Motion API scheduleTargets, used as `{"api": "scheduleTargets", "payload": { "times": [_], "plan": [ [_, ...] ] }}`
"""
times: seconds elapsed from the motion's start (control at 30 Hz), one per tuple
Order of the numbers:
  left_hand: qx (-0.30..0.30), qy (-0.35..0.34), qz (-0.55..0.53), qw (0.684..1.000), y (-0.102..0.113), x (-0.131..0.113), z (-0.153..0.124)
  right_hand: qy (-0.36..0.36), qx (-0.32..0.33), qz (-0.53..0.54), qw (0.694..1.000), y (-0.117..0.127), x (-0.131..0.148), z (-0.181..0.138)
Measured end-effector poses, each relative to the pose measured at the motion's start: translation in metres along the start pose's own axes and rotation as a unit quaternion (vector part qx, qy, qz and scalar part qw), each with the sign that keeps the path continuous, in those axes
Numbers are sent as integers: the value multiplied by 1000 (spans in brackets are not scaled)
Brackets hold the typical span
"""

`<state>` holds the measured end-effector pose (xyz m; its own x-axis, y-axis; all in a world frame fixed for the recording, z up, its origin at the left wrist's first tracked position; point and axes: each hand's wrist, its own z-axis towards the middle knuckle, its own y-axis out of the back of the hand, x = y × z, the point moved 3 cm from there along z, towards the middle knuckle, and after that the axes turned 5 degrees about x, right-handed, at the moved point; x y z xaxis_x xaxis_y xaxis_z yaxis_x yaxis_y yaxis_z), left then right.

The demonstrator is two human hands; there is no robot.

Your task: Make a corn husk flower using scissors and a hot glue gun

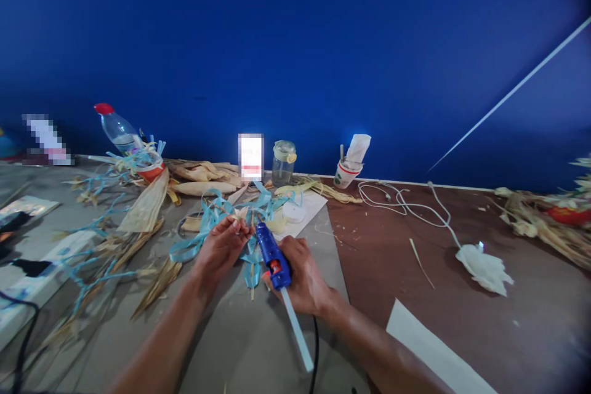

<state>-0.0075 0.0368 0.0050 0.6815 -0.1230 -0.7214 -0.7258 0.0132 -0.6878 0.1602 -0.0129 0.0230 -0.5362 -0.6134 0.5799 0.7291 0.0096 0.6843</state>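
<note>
In my right hand [305,274] is a blue hot glue gun [272,252], its nozzle pointing away from me. A long translucent glue stick [297,329] sticks out of its back end, and a black cord hangs below. My left hand [225,243] pinches a small pale piece of dried husk [239,214] just left of the nozzle. Whether nozzle and husk touch, I cannot tell. Light blue ribbon [212,212] lies in loops behind and around both hands. A white ribbon spool [294,212] rests on white paper beyond the glue gun.
Dried corn husks [203,175] lie along the blue wall, near a clear jar [284,163] and a bright pixelated screen [251,157]. A paper cup [347,173] holds tissue. Ribbon-wrapped stems [92,277] and a white power strip [41,283] are at left. A white cable [415,206] crosses the brown surface.
</note>
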Motion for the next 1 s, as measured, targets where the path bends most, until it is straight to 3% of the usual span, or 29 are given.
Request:
{"api": "scheduleTargets", "payload": {
  "times": [0.13,0.27,0.37,0.53,0.63,0.7,0.77,0.9,1.0],
  "plan": [
    [7,-11,-5,1000,3,1,3,-57,60,-89,993,4,-2,-2],
    [28,-21,-16,999,4,2,4,-141,160,-166,963,4,-7,-13],
    [26,-26,-30,999,5,2,4,-186,224,-187,938,-1,-10,-24],
    [29,-23,-34,999,4,3,3,-220,273,-193,916,4,-8,-31],
    [46,-25,-26,998,2,3,2,-219,230,-159,935,21,-3,-15],
    [57,-24,-23,998,2,4,2,-197,122,-94,968,34,0,4],
    [67,-24,-22,997,3,7,3,-165,43,43,984,35,1,25],
    [70,-23,-17,997,7,10,5,-184,-26,253,949,9,-9,60],
    [56,-23,-21,998,8,11,6,-196,-24,344,918,-14,-15,73]
  ]
}}
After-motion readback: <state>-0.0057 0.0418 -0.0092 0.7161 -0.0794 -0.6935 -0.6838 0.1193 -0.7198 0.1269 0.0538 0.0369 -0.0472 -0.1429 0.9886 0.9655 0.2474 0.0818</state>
